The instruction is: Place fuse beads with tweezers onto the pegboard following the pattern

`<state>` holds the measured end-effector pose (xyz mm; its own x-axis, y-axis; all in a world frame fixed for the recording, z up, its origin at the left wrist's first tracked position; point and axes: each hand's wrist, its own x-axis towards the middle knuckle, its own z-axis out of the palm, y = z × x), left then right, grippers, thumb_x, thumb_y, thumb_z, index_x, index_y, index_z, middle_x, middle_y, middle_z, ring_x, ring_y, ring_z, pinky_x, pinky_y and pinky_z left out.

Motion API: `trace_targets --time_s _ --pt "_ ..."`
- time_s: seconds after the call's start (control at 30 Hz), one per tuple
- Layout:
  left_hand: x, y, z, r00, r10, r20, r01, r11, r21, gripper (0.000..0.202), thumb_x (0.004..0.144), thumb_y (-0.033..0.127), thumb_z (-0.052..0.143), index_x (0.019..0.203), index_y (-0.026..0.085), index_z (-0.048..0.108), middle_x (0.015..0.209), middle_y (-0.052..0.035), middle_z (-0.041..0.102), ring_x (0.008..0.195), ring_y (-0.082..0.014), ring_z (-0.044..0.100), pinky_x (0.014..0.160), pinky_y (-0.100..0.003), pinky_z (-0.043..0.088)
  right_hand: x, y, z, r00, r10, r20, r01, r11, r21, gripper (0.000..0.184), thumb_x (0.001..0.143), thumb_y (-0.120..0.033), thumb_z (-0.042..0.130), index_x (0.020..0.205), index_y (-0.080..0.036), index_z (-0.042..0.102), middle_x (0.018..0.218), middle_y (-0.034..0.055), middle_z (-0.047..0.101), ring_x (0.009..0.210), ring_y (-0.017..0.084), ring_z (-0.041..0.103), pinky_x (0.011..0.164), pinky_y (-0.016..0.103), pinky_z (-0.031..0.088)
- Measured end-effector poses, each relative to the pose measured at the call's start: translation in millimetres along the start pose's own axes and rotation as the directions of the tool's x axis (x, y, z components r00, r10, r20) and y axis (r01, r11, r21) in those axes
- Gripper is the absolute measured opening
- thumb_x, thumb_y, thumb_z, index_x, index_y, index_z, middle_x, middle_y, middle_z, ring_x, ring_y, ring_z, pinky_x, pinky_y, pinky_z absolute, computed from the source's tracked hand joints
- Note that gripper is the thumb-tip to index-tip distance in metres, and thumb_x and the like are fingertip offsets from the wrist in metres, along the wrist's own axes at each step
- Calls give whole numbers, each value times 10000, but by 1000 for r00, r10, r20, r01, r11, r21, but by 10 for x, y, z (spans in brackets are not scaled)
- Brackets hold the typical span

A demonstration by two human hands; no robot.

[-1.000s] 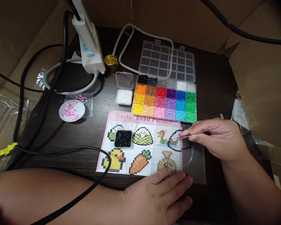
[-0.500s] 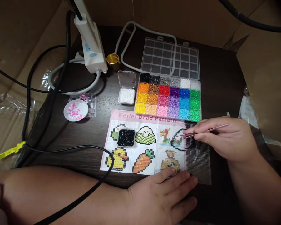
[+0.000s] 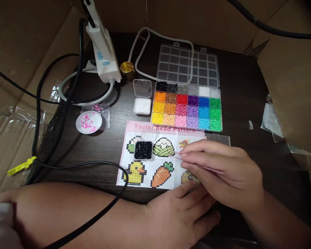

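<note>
Right hand (image 3: 228,176) closed round tweezers (image 3: 215,169) over the pattern sheet (image 3: 148,173); left hand (image 3: 175,216) flat, empty (fingers partly spread).

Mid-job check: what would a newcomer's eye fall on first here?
First, the open bead case, a rainbow of colours beyond the pattern sheet. Next, the right hand, holding tweezers above the sheet's right side, and the left hand resting at its near edge. The yellow tag at far left also stands out.
</note>
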<state>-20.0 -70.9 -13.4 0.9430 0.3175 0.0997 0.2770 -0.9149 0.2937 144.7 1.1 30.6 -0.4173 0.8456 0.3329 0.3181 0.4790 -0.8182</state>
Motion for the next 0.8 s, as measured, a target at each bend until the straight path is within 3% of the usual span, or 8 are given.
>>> trace_targets --time_s 0.13,0.33,0.63,0.73,0.8 --pt "5 -3 15 1000 -7 -16 7 1000 8 449 991 326 460 1425 262 556 1455 -49 564 1383 -263 459 1222 -504 199 68 29 168 997 -79 15 79 997 15 240 870 -36 635 975 -212 761 921 42 807 851 180 760 788 305 622" --pt "-1 -7 47 1000 2 -24 -2 1000 -6 462 991 349 471 1432 234 545 1459 -78 556 1364 -244 475 1181 -459 289 138 133 325 992 -111 -55 111 994 13 239 853 -59 665 970 -235 776 861 20 810 764 180 728 713 347 592" --pt "7 -2 53 1000 9 -30 -10 1000 -14 434 990 349 474 1398 257 587 1439 -76 578 1359 -256 492 1200 -475 258 156 95 277 992 -114 -49 113 993 -20 241 852 -55 674 944 -252 779 892 14 815 772 192 740 708 370 586" --pt "-11 -5 76 998 -5 -64 5 1000 -1 426 989 369 492 1389 265 598 1519 -95 513 1405 -260 458 1212 -459 225 91 97 133 992 -3 -124 -3 999 -46 198 835 -97 725 917 -269 782 857 23 803 780 216 746 719 386 595" --pt "-25 -2 91 997 -12 -81 12 1000 7 440 987 382 496 1401 261 588 1564 -99 463 1434 -260 428 1217 -443 206 28 153 5 957 143 -252 -147 989 5 149 827 -148 757 871 -289 780 840 32 785 794 229 736 701 386 601"
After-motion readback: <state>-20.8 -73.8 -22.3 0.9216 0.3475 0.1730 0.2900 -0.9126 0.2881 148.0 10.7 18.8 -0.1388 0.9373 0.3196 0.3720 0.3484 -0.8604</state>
